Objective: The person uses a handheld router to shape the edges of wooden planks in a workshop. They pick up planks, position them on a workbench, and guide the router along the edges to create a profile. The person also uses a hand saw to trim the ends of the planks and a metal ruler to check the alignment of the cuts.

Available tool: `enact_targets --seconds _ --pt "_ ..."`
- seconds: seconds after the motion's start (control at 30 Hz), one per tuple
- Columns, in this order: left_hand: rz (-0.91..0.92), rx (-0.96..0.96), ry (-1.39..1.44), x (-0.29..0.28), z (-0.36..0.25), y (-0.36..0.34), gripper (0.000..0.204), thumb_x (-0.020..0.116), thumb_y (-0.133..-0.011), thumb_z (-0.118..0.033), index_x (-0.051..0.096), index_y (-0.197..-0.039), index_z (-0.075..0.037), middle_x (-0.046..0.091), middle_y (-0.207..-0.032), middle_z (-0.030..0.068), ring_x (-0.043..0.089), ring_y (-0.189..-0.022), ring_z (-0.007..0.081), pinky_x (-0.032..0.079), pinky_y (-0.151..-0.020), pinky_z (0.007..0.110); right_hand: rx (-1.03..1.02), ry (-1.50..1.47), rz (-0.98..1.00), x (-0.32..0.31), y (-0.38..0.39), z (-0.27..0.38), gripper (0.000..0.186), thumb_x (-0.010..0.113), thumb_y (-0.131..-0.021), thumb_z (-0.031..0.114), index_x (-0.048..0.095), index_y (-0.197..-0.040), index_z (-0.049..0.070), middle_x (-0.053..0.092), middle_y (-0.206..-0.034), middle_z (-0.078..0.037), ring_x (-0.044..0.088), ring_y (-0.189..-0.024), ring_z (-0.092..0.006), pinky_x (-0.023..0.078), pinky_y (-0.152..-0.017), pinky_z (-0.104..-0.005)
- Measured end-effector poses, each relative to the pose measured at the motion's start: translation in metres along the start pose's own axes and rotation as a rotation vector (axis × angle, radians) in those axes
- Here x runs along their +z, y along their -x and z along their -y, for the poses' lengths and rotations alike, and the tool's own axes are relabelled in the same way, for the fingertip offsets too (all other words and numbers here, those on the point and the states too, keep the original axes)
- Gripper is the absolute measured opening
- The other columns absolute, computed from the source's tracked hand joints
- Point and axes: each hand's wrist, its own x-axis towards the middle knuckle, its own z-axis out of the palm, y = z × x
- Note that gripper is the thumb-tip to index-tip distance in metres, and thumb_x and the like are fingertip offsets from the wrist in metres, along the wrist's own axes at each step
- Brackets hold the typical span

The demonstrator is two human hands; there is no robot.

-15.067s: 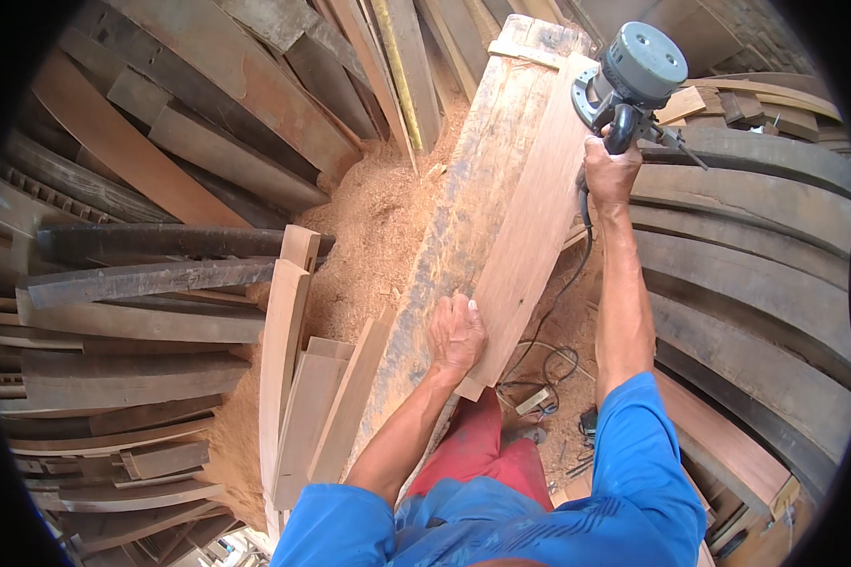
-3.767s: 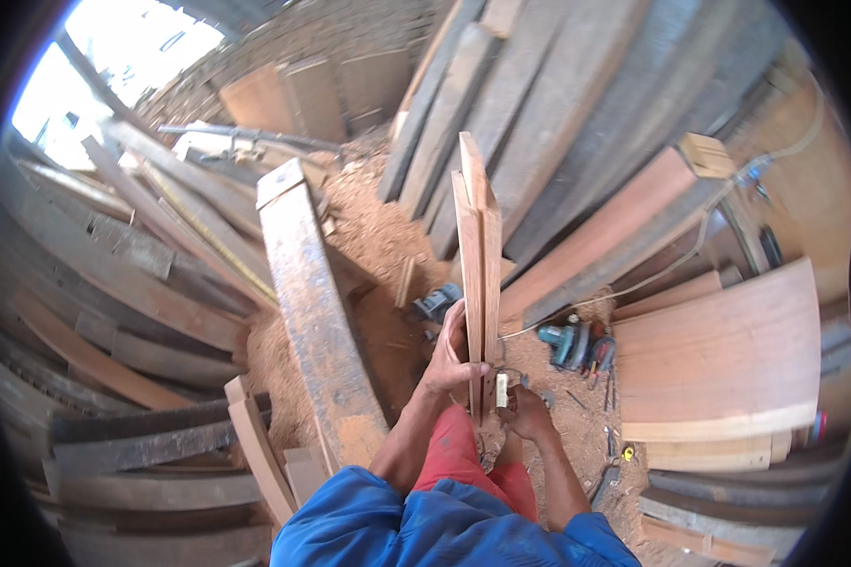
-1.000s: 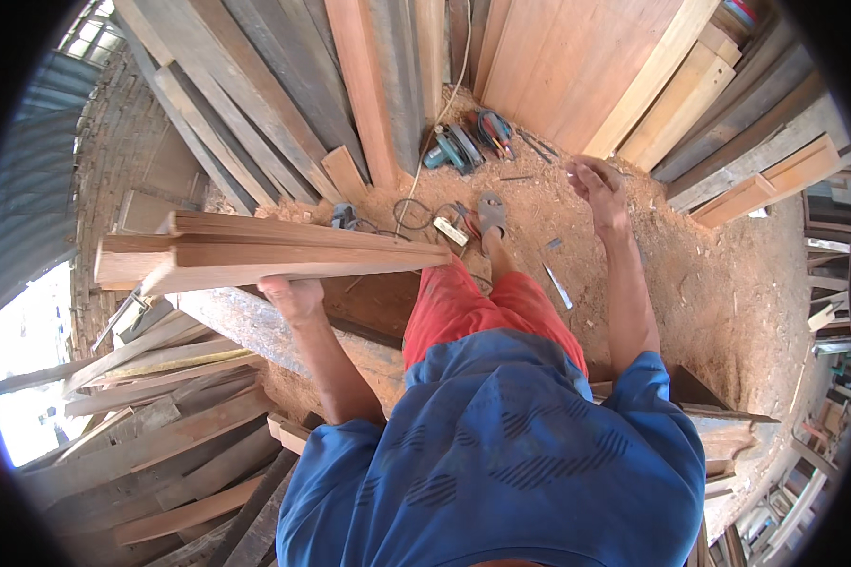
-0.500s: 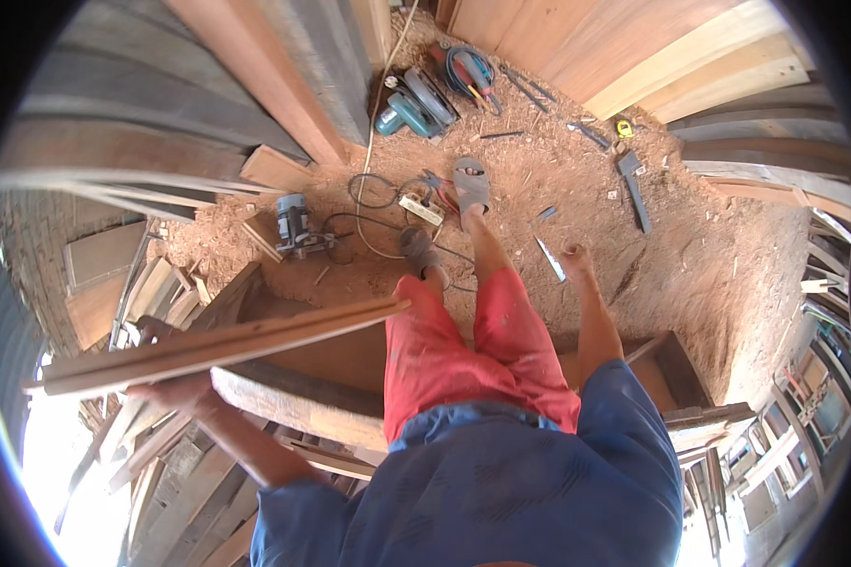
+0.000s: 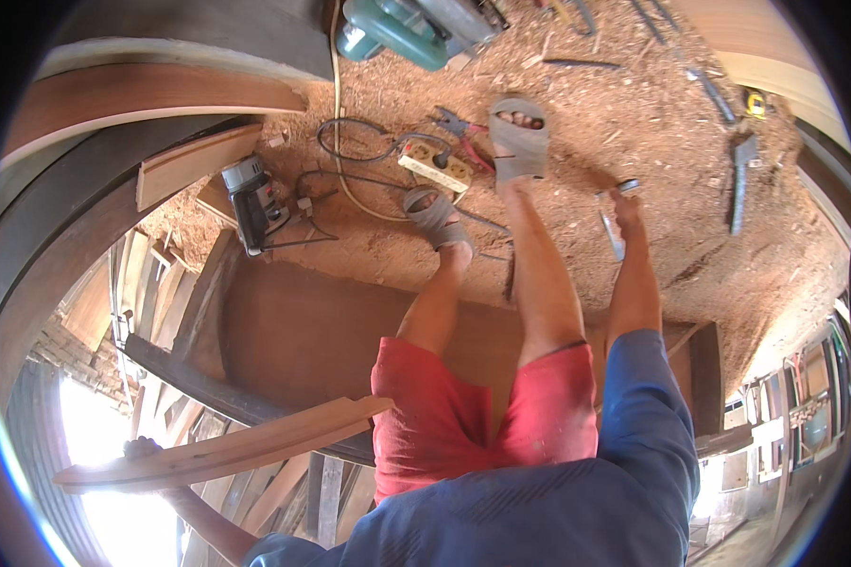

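My left hand (image 5: 144, 450) is wrapped round a long wooden board (image 5: 246, 451), partly hidden behind it. The board is held level at the left, its notched end beside my red shorts. My right hand (image 5: 626, 210) reaches down to the sawdust-covered floor, its fingers closed at a small silver-grey object (image 5: 626, 186) whose kind I cannot make out. Just beside that hand lies a pale narrow blade (image 5: 612, 236).
A wooden trough-like frame (image 5: 350, 331) lies under my legs. Around my sandals are a power strip (image 5: 435, 167), pliers (image 5: 456, 123), cables and a router (image 5: 255, 208). Farther off are a circular saw (image 5: 397, 33), a hammer (image 5: 740, 184) and a tape measure (image 5: 755, 102).
My view has shifted and come closer to the floor. My right hand has reached the small grey object. The board in my left hand has lowered and turned to show its broad face.
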Motion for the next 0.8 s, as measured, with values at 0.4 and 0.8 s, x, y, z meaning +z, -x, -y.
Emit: enact_targets --seconds 0.4,0.8 --pt "-0.333 0.153 -0.206 0.027 0.060 0.040 0.054 0.071 -0.086 -0.054 0.057 -0.091 -0.002 0.048 -0.070 0.0029 0.036 -0.067 0.0180 0.035 -0.062 0.036 -0.036 -0.004 0.143 0.043 0.133 0.113 0.042 0.068 -0.088 0.036 0.068 -0.110 0.000 0.070 -0.097 -0.013 0.066 -0.081 -0.0270 0.057 -0.059 -0.0419" --pt "-0.591 0.949 -0.384 0.165 0.154 0.211 0.103 0.034 -0.085 -0.090 0.034 -0.150 -0.009 0.052 -0.132 0.0129 0.052 -0.125 0.0320 0.040 -0.109 0.055 -0.444 -0.785 0.008 -0.172 0.412 0.083 0.008 0.063 -0.091 0.009 0.058 -0.096 0.005 0.064 -0.076 -0.007 0.064 -0.061 -0.0209 0.056 -0.056 -0.0381"
